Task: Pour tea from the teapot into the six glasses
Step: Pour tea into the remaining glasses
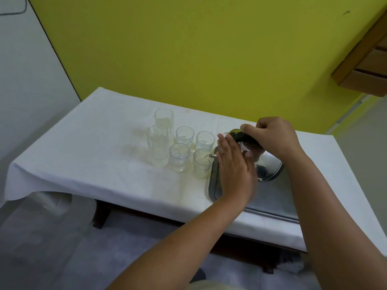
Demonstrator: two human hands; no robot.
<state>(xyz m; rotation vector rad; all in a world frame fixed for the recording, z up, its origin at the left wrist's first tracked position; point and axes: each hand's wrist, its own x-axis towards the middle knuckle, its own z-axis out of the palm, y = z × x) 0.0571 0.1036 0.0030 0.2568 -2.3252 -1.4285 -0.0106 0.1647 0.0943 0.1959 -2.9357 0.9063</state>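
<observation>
Beside the steel tray (214, 186), the tilted teapot (267, 164) pours from its spout into the nearest glass (201, 165); right hand (274, 136) closed on its handle, left hand (234, 166) flat, open against its side.

Two bare forearms reaching forward from the lower edge, sleeves nowhere in sight. Left hand (234, 166) held flat and open, fingers straight and pressed together, pointing away from the body, palm turned toward the right, thumb spread out to the side. Left forearm running diagonally up from the lower left. Right hand (272, 136) further forward and higher, curled into a closed grip, knuckles up, thumb stretched toward the left, wrist bent downward. Right forearm coming in from the lower right corner.
</observation>
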